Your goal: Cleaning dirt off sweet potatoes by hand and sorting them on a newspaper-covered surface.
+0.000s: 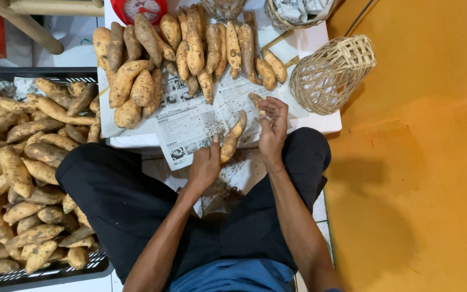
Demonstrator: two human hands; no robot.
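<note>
My left hand (pixel 205 165) grips the lower end of a long, dirt-speckled sweet potato (pixel 233 135) held over a sheet of newspaper (pixel 190 121). My right hand (pixel 273 127) hovers just right of the potato's upper end, fingers curled, with a small tan piece (pixel 255 98) at its fingertips. Whether it grips that piece I cannot tell clearly. Loose soil lies scattered on the paper below both hands. My knees in black shorts flank the hands.
A pile of sweet potatoes (pixel 185 48) lies on the white table (pixel 325 123) beyond the paper. A black crate (pixel 55 273) at the left holds several more. A woven bamboo basket (pixel 331 73) lies tipped at the right. A red scale (pixel 139 8) stands at the top.
</note>
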